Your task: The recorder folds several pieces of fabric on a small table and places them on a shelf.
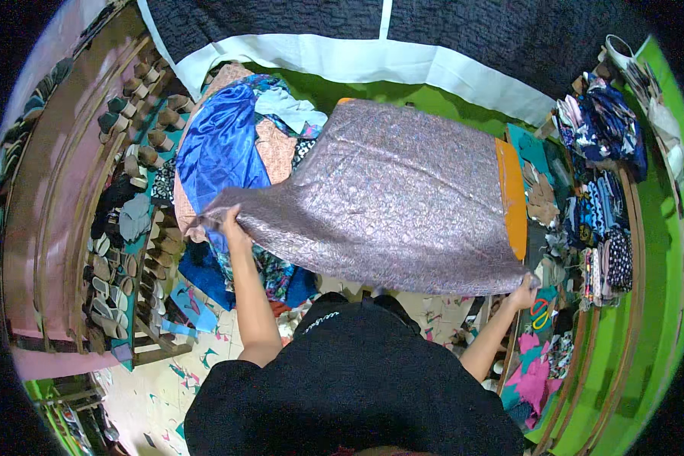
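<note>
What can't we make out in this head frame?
All head view:
Most of the orange surface: covered by the shiny grey cloth.
Left hand: exact finger placement lost in cloth folds and blur.
Right hand: fingertips hidden at the cloth's corner.
Part of the blue fabric: behind the cloth's gathered end.
Floor scraps: too small to tell material.
Dark curtain: cut off by the top edge.

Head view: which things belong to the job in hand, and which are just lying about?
Apparently in use:
- shiny purple-grey sheet, gripped by left hand and right hand
- orange surface beneath it

Apparently lying about:
- blue satiny cloth
- pink scraps
- patterned fabrics at right
</note>
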Demonstrator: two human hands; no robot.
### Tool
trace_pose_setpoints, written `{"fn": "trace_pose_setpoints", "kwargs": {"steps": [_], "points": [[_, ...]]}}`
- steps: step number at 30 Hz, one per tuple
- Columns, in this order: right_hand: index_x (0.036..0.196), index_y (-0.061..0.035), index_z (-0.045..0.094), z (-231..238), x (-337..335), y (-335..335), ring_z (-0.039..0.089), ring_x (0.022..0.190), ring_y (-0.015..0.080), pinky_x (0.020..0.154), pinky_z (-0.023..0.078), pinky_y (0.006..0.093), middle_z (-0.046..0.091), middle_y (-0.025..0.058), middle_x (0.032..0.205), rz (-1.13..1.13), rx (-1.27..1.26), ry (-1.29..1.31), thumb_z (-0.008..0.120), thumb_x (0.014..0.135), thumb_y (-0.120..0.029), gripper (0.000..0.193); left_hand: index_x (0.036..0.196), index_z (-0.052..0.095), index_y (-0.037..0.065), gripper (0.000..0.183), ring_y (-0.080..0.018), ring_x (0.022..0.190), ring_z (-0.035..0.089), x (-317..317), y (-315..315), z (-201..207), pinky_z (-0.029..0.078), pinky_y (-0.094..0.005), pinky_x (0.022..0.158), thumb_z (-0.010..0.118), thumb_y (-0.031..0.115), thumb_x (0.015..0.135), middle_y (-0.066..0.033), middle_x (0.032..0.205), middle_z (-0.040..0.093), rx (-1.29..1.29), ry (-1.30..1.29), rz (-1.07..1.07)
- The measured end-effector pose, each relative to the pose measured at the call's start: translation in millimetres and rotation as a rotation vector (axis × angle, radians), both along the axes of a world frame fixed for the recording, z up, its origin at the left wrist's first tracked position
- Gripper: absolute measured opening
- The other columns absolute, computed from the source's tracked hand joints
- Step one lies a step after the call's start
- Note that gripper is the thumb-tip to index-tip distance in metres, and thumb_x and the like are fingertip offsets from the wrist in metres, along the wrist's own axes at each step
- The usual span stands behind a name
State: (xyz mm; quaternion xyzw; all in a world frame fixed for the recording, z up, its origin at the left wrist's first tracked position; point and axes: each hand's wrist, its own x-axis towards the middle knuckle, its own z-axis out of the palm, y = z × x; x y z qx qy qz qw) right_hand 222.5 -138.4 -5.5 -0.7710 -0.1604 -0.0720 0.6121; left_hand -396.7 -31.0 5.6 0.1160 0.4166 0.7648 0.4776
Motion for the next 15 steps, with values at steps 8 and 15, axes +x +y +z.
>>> {"fn": "trace_pose_setpoints", "kwargs": {"steps": [8,15], "points": [[0.083,0.0049,0.057,102,-159,127,0.051,0.073,0.0118,0.067,0.042,0.0248,0.057,0.0056,0.079,0.824,0.116,0.029,0.069,0.067,-0.011,0.026,0.094,0.053,-0.002,0.044,-0.0191,0.077,0.053,91,30,-7,0.042,-0.0312,0.070,0.070,0.023,0.063,-0.0090,0.088,0.056,-0.117,0.768,-0.429],[0.075,0.0028,0.057,131,-262,155,0.051,0.061,0.0124,0.056,0.041,0.0242,0.056,0.0067,0.069,1.315,0.197,-0.143,0.068,0.062,-0.007,0.019,0.119,0.035,-0.001,0.068,-0.0327,0.116,0.030,201,17,71,0.020,-0.0361,0.098,0.061,0.037,0.068,-0.0203,0.122,0.035,0.252,1.269,-0.481]]}}
